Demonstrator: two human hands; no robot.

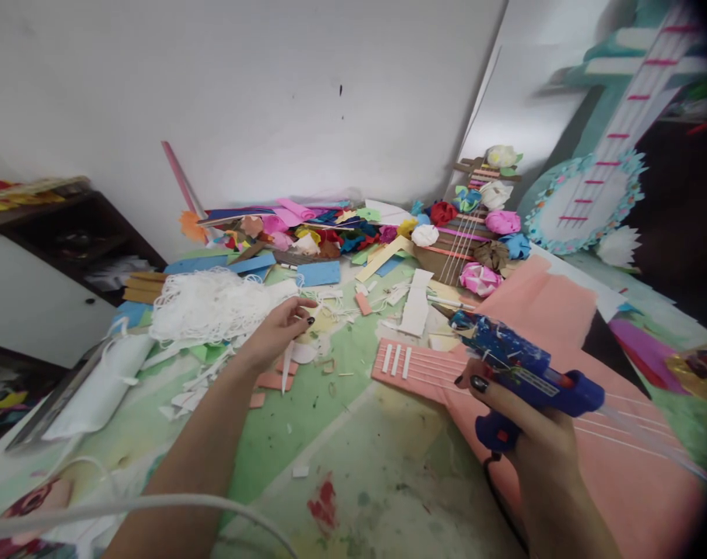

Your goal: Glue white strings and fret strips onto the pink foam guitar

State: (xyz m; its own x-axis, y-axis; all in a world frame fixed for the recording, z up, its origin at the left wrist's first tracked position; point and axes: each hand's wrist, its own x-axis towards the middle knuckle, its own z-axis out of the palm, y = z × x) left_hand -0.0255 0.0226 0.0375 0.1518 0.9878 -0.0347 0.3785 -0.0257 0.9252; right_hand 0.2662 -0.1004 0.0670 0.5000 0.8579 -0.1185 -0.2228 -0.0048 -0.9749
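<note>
My right hand (534,435) is wrapped around the handle of a blue hot glue gun (508,353), whose nozzle points up and to the left. A clear glue stick (650,435) sticks out of its back. Beneath it lies a salmon-pink paper guitar (505,473) with white strings and several short white strips across its neck. My left hand (287,326) hovers over paper scraps, thumb and index finger stretched out and apart, with nothing visible between them. Just below it are a pointed white paper piece (287,369) and pink offcuts (272,380).
White yarn (202,307) is heaped at left. Coloured crepe paper and paper flowers (443,212) line the wall beside a brown cardboard guitar (447,256). A light-blue guitar (590,194) leans at right. A white cable (214,503) crosses the foreground; a black cord (499,497) hangs from the glue gun.
</note>
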